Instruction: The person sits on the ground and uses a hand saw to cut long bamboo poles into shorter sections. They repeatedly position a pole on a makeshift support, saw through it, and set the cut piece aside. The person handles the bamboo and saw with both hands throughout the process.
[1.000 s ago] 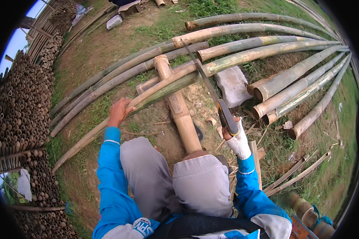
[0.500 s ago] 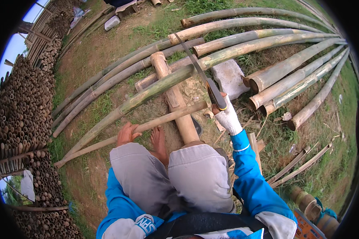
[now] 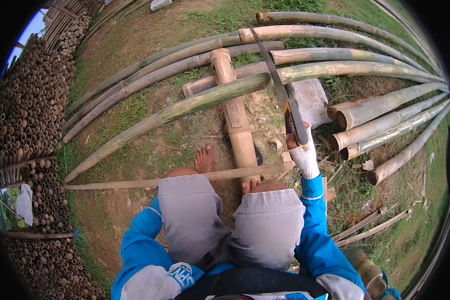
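My right hand (image 3: pixel 300 147), in a white glove with bare fingertips, is closed round the black and yellow handle of a handsaw (image 3: pixel 296 122). Its long dark blade crosses a thick green bamboo pole (image 3: pixel 215 99), which shows on both sides; whether the cut goes right through, I cannot tell. Under the pole lies a shorter bamboo log (image 3: pixel 236 120) with a flattened top. A thin bamboo strip (image 3: pixel 225 174) crosses the log's near end, just beyond my knees. My left forearm (image 3: pixel 147 220) reaches behind my left knee, which hides the hand.
More bamboo poles (image 3: pixel 330 32) fan out to the right, with several cut ends (image 3: pixel 343 120) near a pale stone block (image 3: pixel 309 100). Stacked bamboo (image 3: pixel 25 110) rises at the left. My bare foot (image 3: pixel 204 160) stands beside the log. Split pieces (image 3: pixel 372 227) lie on the grass at right.
The thin bamboo strip has come nearer to my knees and lies lower. My left hand, seen by that strip before, is now hidden. The view has shifted; my right hand keeps the saw.
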